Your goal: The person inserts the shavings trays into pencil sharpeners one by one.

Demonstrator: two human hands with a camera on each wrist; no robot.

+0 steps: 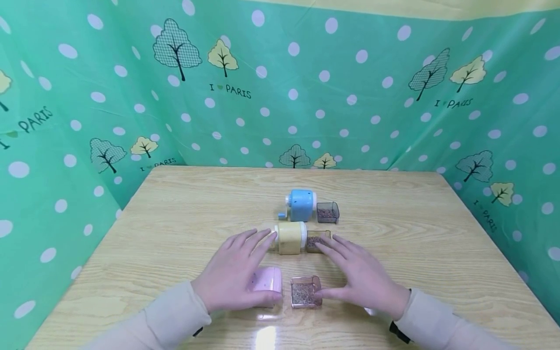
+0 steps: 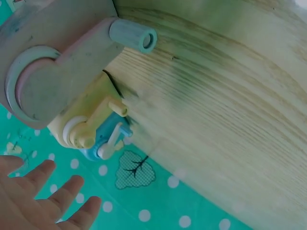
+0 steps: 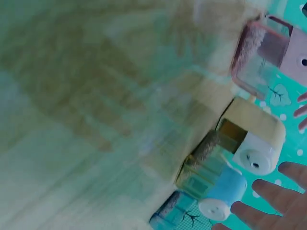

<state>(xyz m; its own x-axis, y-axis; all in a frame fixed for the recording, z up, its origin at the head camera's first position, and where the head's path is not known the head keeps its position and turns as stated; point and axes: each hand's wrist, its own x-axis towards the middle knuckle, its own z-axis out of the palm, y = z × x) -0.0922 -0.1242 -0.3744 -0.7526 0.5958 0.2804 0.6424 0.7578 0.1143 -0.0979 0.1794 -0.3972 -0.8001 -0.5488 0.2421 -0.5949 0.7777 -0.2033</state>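
Observation:
My left hand [image 1: 234,274] has its fingers spread above a pink pencil sharpener [image 1: 272,278], hiding much of it. In the left wrist view the pink sharpener's crank handle [image 2: 132,36] faces the camera. My right hand [image 1: 363,274] is spread too, its thumb overlapping the right edge of a pinkish see-through shavings drawer [image 1: 304,291]. That drawer sits apart from the pink sharpener. Behind stands a yellow sharpener [image 1: 289,239], with its drawer [image 1: 316,241] of shavings at its right, near my right fingertips. Neither hand grips anything.
Farther back stands a blue sharpener [image 1: 302,205] with its dark see-through drawer [image 1: 328,212], which holds shavings. A small white thing [image 1: 370,311] peeks out beneath my right wrist. Green dotted cloth [image 1: 280,112] hangs around the wooden table [image 1: 210,194].

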